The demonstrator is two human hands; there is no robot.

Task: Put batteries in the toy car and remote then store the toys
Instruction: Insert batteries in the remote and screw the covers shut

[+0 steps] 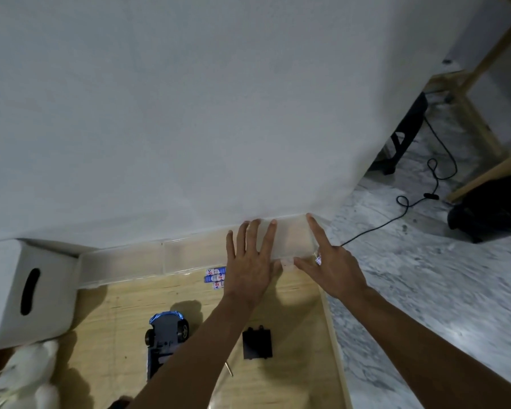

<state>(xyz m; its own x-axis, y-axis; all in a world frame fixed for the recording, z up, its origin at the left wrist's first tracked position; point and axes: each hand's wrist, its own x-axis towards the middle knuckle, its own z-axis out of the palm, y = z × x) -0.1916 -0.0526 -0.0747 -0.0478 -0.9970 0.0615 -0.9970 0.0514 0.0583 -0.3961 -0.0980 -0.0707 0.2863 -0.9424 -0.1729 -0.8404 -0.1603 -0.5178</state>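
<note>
Both hands reach to the back right corner of the wooden table [292, 314]. My left hand [250, 267] lies with straight fingers on a clear plastic box [295, 240] against the wall. My right hand [334, 270] touches the same box from the right, fingers straight; a small crumpled bit of labelled wrap [318, 259] sits at its knuckles. Several blue, white and red batteries [215, 276] lie just left of my left hand. The blue toy car [165, 335] lies upside down nearer to me, partly behind my left forearm. A black battery cover [257, 344] lies between my arms.
A second clear box [121, 265] stands along the wall to the left. A white storage box with a slot handle [27, 290] fills the left side, with something white and soft [27, 376] below it. A thin metal tool [229, 369] lies by the cover. The table's right edge [335, 343] drops to a marble floor with a black cable [396, 219].
</note>
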